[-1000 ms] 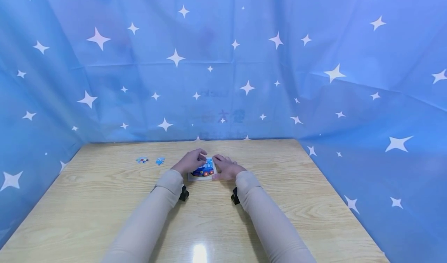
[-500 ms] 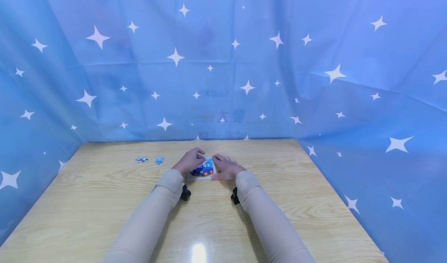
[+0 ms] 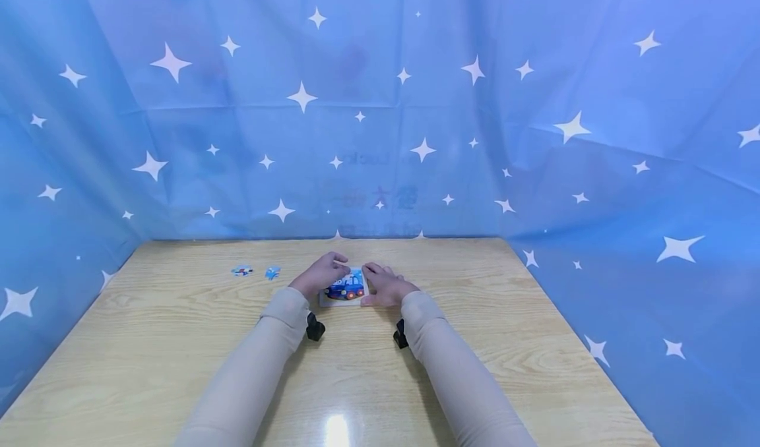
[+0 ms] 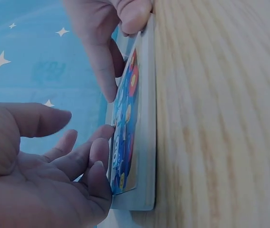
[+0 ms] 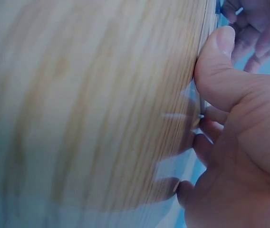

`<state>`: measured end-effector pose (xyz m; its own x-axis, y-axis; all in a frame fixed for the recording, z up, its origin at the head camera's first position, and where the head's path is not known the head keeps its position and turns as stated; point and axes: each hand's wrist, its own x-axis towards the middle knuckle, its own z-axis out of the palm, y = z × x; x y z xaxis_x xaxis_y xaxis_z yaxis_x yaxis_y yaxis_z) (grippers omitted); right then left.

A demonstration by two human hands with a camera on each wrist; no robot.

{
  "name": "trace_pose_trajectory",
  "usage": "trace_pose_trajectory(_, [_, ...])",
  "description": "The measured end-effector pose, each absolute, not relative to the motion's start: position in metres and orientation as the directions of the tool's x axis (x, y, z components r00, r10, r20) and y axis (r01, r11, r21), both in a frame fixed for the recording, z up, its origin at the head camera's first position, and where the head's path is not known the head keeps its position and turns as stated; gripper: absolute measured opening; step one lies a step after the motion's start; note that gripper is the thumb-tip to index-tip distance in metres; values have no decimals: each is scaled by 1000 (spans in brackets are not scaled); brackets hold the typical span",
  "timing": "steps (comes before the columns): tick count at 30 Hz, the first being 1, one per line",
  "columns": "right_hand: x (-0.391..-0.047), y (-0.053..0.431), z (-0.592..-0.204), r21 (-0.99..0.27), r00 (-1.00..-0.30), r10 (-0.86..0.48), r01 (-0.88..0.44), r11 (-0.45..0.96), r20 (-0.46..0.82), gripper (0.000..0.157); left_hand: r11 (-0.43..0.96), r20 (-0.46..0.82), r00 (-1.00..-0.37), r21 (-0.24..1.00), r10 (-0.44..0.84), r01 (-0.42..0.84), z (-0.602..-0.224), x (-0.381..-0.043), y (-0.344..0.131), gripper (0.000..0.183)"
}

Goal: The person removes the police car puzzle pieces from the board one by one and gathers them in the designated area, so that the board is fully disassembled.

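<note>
A jigsaw puzzle (image 3: 346, 292) with a blue cartoon car in a pale frame lies flat on the table between both hands. My right hand (image 3: 388, 285) holds the frame at its right side, thumb at the near corner and fingers toward the far edge. My left hand (image 3: 320, 274) is over the puzzle's left part. In the left wrist view, several left fingertips (image 4: 99, 152) touch the picture's surface near its far edge, while the thumb stands away from it. The left hand hides the puzzle's far left corner in the head view.
Two loose blue groups of puzzle pieces, one farther left (image 3: 242, 271) and a smaller one (image 3: 272, 273), lie left of the left hand. A blue curtain (image 3: 380, 137) with white stars hangs behind the wooden table (image 3: 522, 368) and along its sides.
The left hand's fingers have drawn back slightly to the left, so more of the car picture shows. The right hand stays at the frame's right side.
</note>
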<state>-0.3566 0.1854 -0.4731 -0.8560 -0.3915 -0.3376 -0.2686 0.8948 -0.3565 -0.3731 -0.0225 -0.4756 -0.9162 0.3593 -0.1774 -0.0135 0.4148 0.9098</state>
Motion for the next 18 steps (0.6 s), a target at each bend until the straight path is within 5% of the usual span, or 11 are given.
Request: trace_pose_trajectory(18, [-355, 186, -474, -368, -860, -393, -268, 890, -324, 85, 443, -152, -925, 896, 348, 19, -482, -376, -14, 41])
